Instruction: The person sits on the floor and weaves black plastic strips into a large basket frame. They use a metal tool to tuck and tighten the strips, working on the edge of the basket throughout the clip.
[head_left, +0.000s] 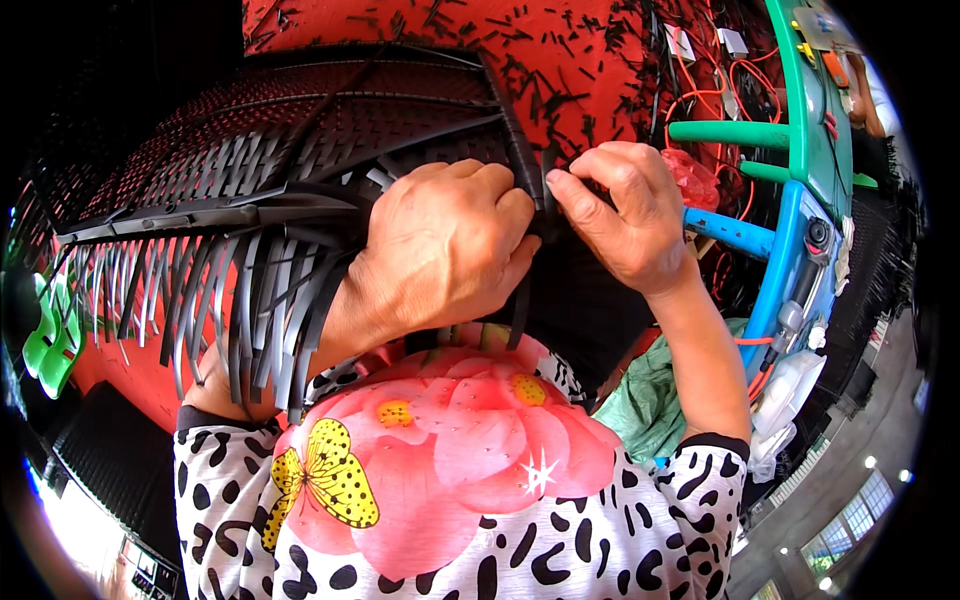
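A black woven panel (pixel 230 130) of flat plastic strips on a frame lies across my front, its loose strip ends (pixel 255 310) fanning down at the left. My left hand (pixel 445 245) is closed at the frame's wrapped black edge (pixel 515 130), with the fingertips hidden underneath. Just right of that edge, my right hand (pixel 630 215) has thumb and forefinger pinched together on what looks like a thin black strip (pixel 547 170). Beneath the hands, the dark strips and frame parts blend together, so their exact contact is hard to make out.
Black strip scraps (pixel 540 70) litter the red floor (pixel 600 90) beyond the panel. At right stand a green stool (pixel 800 130) and a blue stool (pixel 790 270) with a tool on it. Orange cords (pixel 700 92) and a green sack (pixel 645 400) lie nearby; bright green plastic (pixel 55 345) shows far left.
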